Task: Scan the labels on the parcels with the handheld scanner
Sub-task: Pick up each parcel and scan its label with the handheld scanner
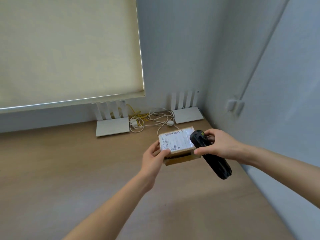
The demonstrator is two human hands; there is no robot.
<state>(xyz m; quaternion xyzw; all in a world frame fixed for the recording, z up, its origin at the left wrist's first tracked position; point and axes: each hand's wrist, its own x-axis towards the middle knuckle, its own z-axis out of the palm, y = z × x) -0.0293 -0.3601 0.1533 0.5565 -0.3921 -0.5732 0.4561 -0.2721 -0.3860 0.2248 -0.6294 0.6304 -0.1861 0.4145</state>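
Parcel (176, 148): small brown carton with a white label (174, 140) on top, seemingly raised just above the desk (69, 170), though contact underneath is hard to judge. Left hand (154, 157) grips its left end, thumb on the label; right hand (219, 144) is wrapped round a black scanner (207, 153) whose head overlaps the parcel's right edge. Beyond the parcel: two white routers (112, 126) and tangled cables (152, 120) along the wall.
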